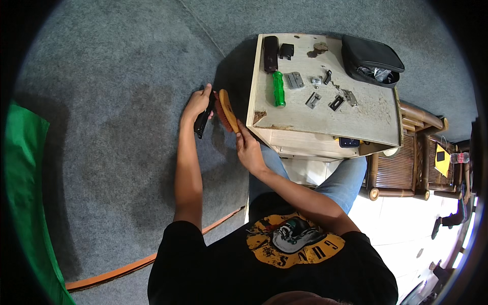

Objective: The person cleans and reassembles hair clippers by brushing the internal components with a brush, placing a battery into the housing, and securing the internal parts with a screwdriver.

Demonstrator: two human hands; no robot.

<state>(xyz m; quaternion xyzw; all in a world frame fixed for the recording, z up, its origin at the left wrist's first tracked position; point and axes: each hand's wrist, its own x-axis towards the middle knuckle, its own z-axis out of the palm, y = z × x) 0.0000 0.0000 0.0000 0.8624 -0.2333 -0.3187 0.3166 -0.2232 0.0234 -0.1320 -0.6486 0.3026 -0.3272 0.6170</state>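
My left hand (195,104) is closed around a long, narrow black part (202,123), out over the grey carpet to the left of the small table. I cannot make out its exact kind. My right hand (248,149) grips the end of a wooden brush (227,109) with reddish bristles. The bristles face the black part and are close beside it; whether they touch is unclear. On the pale wooden tabletop (305,121) lie a green-handled screwdriver (278,89), a dark oblong case (271,53), a black block-like piece (286,51) and several small metal parts (313,100).
A black zip pouch (373,58) lies partly unzipped at the table's far right corner. Dirt and crumbs lie across the tabletop. Below it is an open shelf with a yellow-and-black object (349,142). Bamboo seats (394,165) stand to the right, green fabric (25,188) at far left.
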